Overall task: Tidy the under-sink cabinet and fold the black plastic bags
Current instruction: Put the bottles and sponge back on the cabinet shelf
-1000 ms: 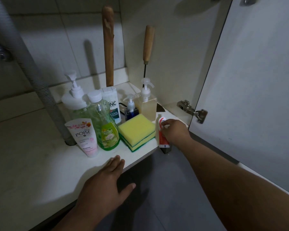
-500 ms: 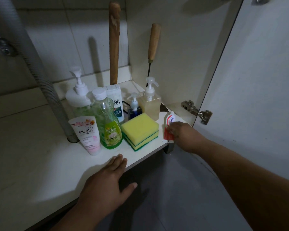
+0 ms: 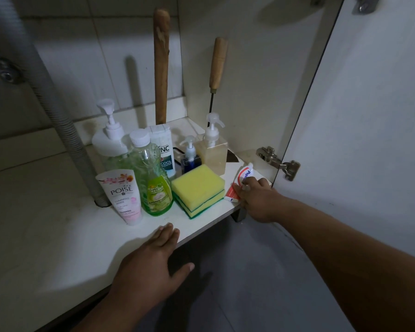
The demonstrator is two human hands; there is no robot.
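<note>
Right hand (image 3: pixel 258 200) grip: pinching the toothpaste tube (image 3: pixel 242 182), lying at the cabinet shelf (image 3: pixel 58 236) front right corner, just beside the stacked sponges (image 3: pixel 198 189). Left hand (image 3: pixel 151 262) grip: released, fingers resting flat on the shelf edge.

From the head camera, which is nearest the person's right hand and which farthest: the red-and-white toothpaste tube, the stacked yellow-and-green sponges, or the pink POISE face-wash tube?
Measured from the right hand:
1. Red-and-white toothpaste tube, under its fingers at the shelf's right corner.
2. Stacked yellow-and-green sponges, just left of the tube.
3. Pink POISE face-wash tube, farthest left, beside the green bottle.
</note>
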